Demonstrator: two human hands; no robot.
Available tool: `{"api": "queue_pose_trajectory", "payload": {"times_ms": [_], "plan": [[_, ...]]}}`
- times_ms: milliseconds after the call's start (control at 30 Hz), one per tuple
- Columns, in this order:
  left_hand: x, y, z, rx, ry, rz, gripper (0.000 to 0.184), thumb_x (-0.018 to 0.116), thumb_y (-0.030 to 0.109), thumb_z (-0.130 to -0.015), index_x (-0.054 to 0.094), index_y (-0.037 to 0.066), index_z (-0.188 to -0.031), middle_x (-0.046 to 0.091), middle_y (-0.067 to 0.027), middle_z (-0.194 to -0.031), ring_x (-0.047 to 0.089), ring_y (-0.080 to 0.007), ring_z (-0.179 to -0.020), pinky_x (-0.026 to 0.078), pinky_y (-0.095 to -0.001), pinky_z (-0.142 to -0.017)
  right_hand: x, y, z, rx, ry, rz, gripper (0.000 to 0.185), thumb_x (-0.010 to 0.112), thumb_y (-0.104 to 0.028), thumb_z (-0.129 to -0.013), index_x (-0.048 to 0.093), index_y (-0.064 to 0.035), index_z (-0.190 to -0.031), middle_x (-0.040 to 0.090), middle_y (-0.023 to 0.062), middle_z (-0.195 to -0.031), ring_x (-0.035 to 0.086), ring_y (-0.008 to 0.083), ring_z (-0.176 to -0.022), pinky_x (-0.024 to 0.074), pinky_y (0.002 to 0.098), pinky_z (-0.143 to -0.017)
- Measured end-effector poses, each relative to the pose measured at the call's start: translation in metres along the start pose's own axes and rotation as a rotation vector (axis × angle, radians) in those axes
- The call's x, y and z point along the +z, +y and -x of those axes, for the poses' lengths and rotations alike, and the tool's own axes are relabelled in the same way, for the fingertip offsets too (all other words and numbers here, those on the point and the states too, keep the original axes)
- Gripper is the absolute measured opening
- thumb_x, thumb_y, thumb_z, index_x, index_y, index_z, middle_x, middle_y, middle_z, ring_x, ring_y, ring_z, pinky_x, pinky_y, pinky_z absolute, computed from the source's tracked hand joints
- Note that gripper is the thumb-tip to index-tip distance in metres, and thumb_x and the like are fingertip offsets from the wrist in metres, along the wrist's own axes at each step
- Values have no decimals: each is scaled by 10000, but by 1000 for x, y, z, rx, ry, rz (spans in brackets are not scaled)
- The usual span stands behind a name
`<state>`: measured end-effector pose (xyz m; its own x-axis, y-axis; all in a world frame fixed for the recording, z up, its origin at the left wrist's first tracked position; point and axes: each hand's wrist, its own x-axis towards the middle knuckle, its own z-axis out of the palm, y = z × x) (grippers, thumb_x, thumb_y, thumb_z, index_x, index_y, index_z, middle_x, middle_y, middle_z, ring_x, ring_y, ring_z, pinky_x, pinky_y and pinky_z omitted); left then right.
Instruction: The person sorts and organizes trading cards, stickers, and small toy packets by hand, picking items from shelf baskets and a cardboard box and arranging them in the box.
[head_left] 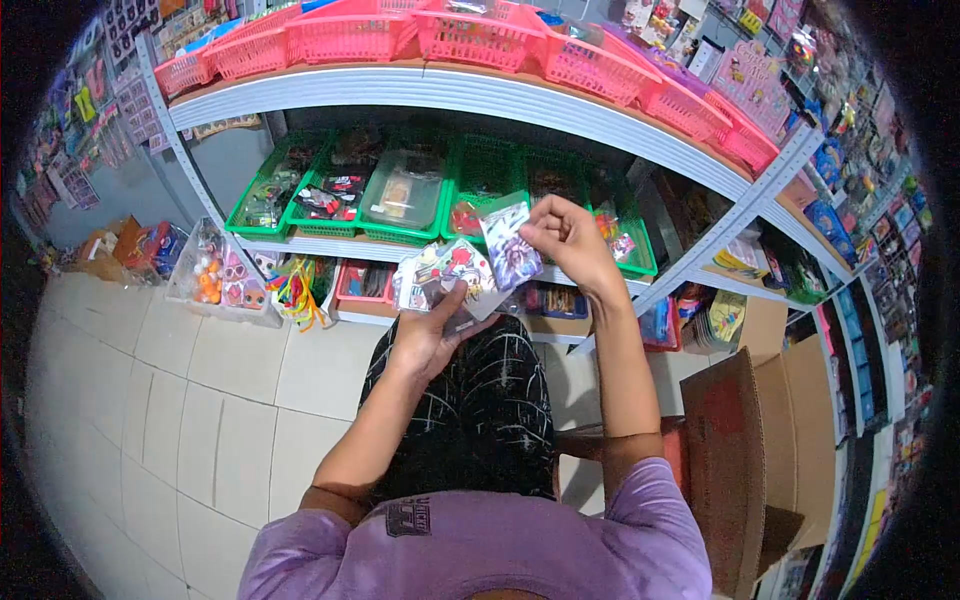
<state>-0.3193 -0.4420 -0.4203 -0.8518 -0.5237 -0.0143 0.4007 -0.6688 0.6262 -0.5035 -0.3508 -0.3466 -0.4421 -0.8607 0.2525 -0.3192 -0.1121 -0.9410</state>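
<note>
My left hand (430, 335) is closed round a stack of clear plastic packets (455, 270) with colourful printed pictures, held above my lap. In my right hand (565, 235), thumb and fingers pinch the upper right edge of a packet with a purple and white picture (513, 245). That packet is upright, just to the right of the stack, and its lower edge overlaps the stack's right side. What is printed on the packets is too small to make out.
Green baskets (265, 190) with packaged goods line the middle shelf ahead, and pink baskets (355, 38) fill the top one. An open cardboard box (730, 450) stands at my right. On the tiled floor to the left sits a clear bin (215, 300) of small toys.
</note>
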Motion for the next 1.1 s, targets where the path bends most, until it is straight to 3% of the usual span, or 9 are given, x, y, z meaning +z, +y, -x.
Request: {"api": "queue_pose_trajectory", "payload": {"times_ms": [200,467,633,667,700,767,833,967,1100], "plan": [[-3,-8,-6,-3,84,-88,382,567,122,-912,405,99,-1258,534,-113,-1154,577,-303,-1042,518,-534,-842,18,1,13,10,-105,125,168,680,-85,-831,535,-41,-904,466,-78,-663,409,-1,-606,319,175,-518],[-21,-14,-15,-94,40,-8,449,580,281,-906,397,140,-1291,518,-92,-1226,535,-310,-1113,482,-537,-896,15,21,0,87,-120,11,306,694,-43,-804,553,1,-1073,602,-16,-761,530,30,-688,420,187,-579],[-32,-5,-16,-66,127,16,408,625,292,-882,458,92,-1196,549,-68,-1047,578,-239,-987,529,-515,-843,-69,64,-66,-15,261,301,267,659,-29,-813,619,24,-1072,647,23,-830,587,85,-759,467,231,-654],[-30,-1,-16,-66,136,29,406,623,287,-885,458,91,-1200,549,-72,-1050,578,-241,-987,525,-520,-847,-86,69,-84,68,383,250,293,658,-34,-801,617,39,-1081,656,57,-869,595,134,-778,478,268,-698],[-27,2,-15,-65,144,42,405,621,283,-887,458,90,-1203,549,-76,-1052,578,-242,-987,521,-524,-852,-94,50,-97,429,510,633,344,667,-98,-791,614,19,-1110,659,123,-966,605,198,-855,479,328,-749],[-28,3,-16,-78,157,60,396,604,278,-899,456,85,-1212,550,-88,-1071,577,-250,-999,513,-533,-861,-178,155,-164,-98,456,1002,492,625,-291,-812,548,-52,-1235,568,202,-1216,522,323,-1144,413,421,-950],[-35,2,-18,-103,165,70,384,572,278,-918,453,78,-1224,550,-105,-1103,575,-263,-1024,505,-540,-869,-195,172,-185,-300,439,1163,512,604,-294,-823,510,-63,-1270,505,211,-1286,444,342,-1221,350,435,-1020],[-30,10,-16,-131,155,87,367,520,294,-943,452,79,-1232,544,-125,-1173,549,-287,-1107,473,-561,-898,-234,254,-245,-314,236,1073,533,571,-248,-836,446,-69,-1322,400,223,-1374,318,371,-1314,262,450,-1092],[-37,11,-16,-132,162,93,362,495,313,-951,455,88,-1232,530,-129,-1216,524,-298,-1155,432,-582,-937,-202,235,-233,-341,284,1097,560,529,-265,-857,391,-55,-1357,363,228,-1399,316,383,-1314,251,461,-1099]]}}
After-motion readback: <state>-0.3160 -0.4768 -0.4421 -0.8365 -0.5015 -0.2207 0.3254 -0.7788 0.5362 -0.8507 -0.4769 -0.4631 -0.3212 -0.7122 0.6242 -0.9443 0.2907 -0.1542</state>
